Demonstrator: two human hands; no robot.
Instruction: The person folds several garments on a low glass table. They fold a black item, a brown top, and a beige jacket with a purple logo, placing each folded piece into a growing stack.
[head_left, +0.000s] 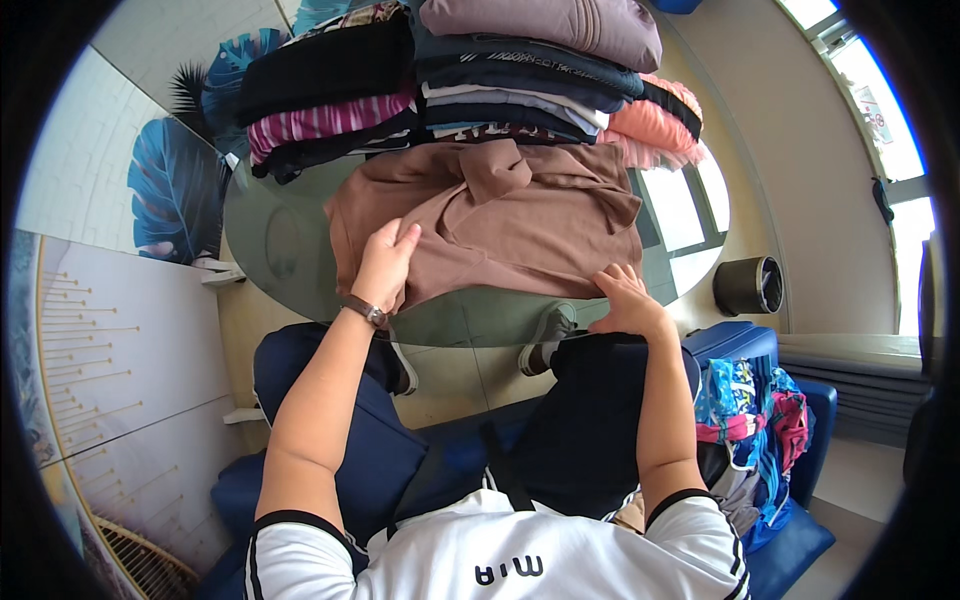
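Note:
A brown knit garment (532, 240) lies spread over the glass tabletop (435, 322) in front of me, with a rolled or bunched part at its far middle. My left hand (388, 262) grips its near left portion between thumb and fingers, and the cloth lifts a little there. At the near right corner, my right hand (626, 301) rests with its fingers spread on the cloth's edge; its palm is over the table's rim. The underside of the garment is hidden.
Folded clothes stand behind the garment: a left stack (326, 90), a taller middle stack (525, 75) and a peach pile (660, 124). A waste bin (746, 285) stands on the floor at right. More clothes (750, 427) lie on the blue seat (802, 525) beside me.

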